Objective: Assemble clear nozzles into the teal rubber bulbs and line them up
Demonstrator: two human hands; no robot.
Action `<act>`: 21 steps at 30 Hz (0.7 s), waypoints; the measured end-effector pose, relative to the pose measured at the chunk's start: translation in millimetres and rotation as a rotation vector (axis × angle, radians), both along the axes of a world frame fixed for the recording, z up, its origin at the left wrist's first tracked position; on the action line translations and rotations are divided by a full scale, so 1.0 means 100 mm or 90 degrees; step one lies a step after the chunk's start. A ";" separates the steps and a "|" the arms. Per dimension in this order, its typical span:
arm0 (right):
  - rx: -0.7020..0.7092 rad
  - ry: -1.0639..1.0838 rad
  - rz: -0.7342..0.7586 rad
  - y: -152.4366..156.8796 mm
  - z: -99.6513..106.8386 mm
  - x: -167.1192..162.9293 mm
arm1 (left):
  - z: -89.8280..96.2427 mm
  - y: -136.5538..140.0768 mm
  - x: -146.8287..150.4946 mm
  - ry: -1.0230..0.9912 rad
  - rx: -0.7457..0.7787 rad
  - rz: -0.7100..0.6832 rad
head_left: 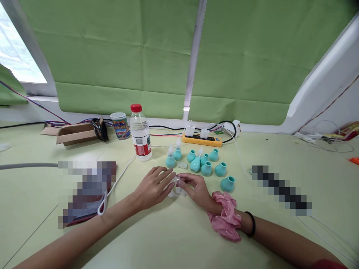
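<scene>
My left hand and my right hand meet above the table, closed at the fingertips around a small clear plastic piece. Their fingers partly cover it, so its full shape is hidden. Beneath them lie several more clear plastic pieces. Just beyond the hands, a clear plastic tip lies loose. Teal rubber bulbs stand or lie behind and to the right, such as one open-necked bulb. A few carry clear tips, among them an upright bulb and a tilted bulb.
Behind the bulbs are a yellow power strip with white plugs and a water bottle with a red cap. A patterned cup and an open cardboard box stand at the back left. White cables cross the table.
</scene>
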State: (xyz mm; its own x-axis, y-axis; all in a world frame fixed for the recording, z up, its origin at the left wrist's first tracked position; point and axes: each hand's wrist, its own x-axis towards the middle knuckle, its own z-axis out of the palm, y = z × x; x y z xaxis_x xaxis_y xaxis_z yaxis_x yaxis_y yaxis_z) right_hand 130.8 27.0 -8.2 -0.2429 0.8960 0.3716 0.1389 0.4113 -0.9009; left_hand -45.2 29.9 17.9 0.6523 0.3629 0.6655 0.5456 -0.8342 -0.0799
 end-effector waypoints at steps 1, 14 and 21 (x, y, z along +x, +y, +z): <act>0.001 -0.002 0.001 0.00 0.00 0.00 | 0.01 0.00 0.00 0.013 0.017 0.005; 0.100 -0.020 -0.006 -0.04 0.03 0.00 | 0.05 -0.07 0.06 -0.240 -0.435 -0.059; 0.278 -0.080 -0.016 -0.08 0.09 0.00 | 0.13 -0.01 0.04 -0.398 -0.849 -0.060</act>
